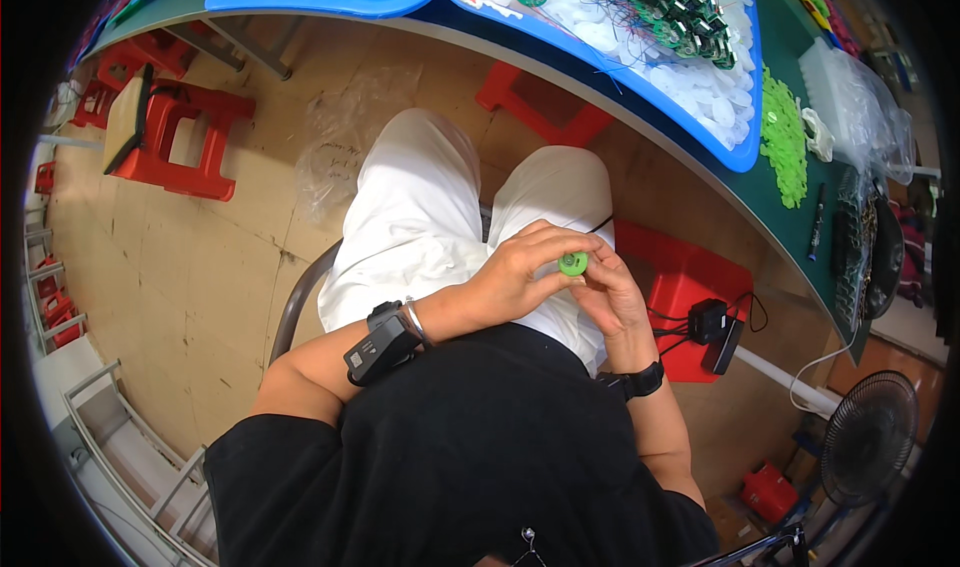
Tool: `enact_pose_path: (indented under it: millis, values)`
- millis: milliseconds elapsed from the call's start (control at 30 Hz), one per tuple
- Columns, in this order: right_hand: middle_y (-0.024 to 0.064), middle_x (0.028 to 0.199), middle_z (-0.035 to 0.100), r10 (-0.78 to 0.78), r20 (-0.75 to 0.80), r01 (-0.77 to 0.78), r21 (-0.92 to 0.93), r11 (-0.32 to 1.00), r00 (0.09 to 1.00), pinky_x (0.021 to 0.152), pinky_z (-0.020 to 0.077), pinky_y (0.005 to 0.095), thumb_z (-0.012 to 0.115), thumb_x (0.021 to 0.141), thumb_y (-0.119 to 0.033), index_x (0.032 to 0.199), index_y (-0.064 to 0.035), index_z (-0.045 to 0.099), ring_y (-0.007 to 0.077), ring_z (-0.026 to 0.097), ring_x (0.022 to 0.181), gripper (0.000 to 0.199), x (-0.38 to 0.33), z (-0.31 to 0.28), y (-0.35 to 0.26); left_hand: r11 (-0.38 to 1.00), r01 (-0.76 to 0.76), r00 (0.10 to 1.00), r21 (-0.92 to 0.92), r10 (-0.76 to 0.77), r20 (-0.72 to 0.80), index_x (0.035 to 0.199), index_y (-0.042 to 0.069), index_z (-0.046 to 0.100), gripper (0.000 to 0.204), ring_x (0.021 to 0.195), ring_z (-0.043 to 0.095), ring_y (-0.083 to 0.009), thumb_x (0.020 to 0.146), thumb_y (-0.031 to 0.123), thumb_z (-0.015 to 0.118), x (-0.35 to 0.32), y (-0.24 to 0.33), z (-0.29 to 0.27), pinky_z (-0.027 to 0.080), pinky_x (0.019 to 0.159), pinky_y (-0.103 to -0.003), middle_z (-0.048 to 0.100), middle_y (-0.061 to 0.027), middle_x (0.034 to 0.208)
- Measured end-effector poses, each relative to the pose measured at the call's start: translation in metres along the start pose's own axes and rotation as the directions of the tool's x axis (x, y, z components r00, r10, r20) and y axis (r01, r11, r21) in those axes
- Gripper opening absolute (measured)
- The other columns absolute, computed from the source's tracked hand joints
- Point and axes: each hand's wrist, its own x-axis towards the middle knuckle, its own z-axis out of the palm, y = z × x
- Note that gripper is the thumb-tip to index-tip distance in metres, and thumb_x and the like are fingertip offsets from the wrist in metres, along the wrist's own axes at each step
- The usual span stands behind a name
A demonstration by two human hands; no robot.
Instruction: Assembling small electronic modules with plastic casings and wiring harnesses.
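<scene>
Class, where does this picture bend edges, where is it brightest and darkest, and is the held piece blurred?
Head view: the edge of the green table curves, corners go black; head view: white trousers and white pieces look brightest, the black shirt shows little detail; head view: the green piece has a clear outline, fine detail too small to judge.

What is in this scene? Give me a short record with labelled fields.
Left hand: left hand pinches a small green piece
Right hand: right hand has its fingers at the same piece; its grip is unclear
Position: above the lap, away from the table
Tray: blue tray with white pieces and wired circuit boards
Beside tray: bright green pile
Lower right: black fan
</scene>
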Motion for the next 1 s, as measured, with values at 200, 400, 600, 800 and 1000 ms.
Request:
enact_pose_path:
  millis: [200,400,600,800,1000]
  values:
    - [0.0086,0.111,0.062,-0.042,0.062,0.046,-0.059,0.997,0.997,0.095,0.0439,0.0309,0.063,0.089,-0.006,0.116,-0.0037,0.057,0.0171,0.058,0.106,0.028,0.001,-0.003,0.001,0.998,0.053,0.997,-0.03,-0.055,-0.049,0.115,0.002,0.062,0.04,0.105,0.06,-0.0278,0.077,0.004,0.072,0.0,0.004,0.0,0.046,0.092,-0.037,0.065,-0.0113,0.115]
    - [0.0103,0.112,0.062,-0.074,0.04,0.078,-0.111,0.991,0.996,0.095,0.0444,0.0322,0.059,0.093,-0.01,0.125,-0.0005,0.053,0.0183,0.058,0.106,0.034,-0.001,0.005,0.0,0.999,0.023,0.998,0.047,-0.02,-0.061,0.114,0.002,0.062,0.038,0.101,0.06,-0.0286,0.077,0.005,0.073,0.0,-0.001,0.001,0.047,0.089,-0.037,0.066,-0.0116,0.11]
    - [0.0095,0.113,0.061,0.032,-0.048,-0.042,-0.216,0.976,0.998,0.092,0.0446,0.0317,0.056,0.095,-0.014,0.127,0.0026,0.051,0.0181,0.057,0.103,0.037,0.0,0.006,-0.007,0.994,0.031,0.999,0.1,-0.029,-0.025,0.115,0.003,0.062,0.04,0.098,0.06,-0.0298,0.076,0.002,0.072,-0.006,-0.007,0.004,0.047,0.087,-0.039,0.065,-0.0123,0.105]
    - [0.0026,0.091,0.057,0.074,-0.109,-0.102,-0.27,0.957,0.991,0.071,0.0403,0.0231,0.053,0.095,-0.009,0.13,0.0043,0.049,0.0093,0.049,0.077,0.038,-0.002,0.006,-0.012,0.986,-0.001,0.998,0.166,-0.009,0.06,0.118,0.003,0.061,0.045,0.097,0.059,-0.0307,0.074,-0.003,0.07,-0.007,-0.01,0.003,0.049,0.085,-0.039,0.064,-0.0138,0.107]
    - [-0.0059,0.066,0.04,0.171,-0.048,-0.174,-0.073,0.982,0.984,0.046,0.0265,0.017,0.048,0.095,-0.004,0.134,0.0048,0.045,0.0011,0.028,0.048,0.04,-0.003,0.01,-0.014,0.991,0.013,0.997,0.133,-0.024,0.078,0.123,0.004,0.058,0.05,0.097,0.059,-0.0311,0.075,-0.005,0.068,-0.009,-0.011,0.004,0.049,0.083,-0.039,0.064,-0.0131,0.109]
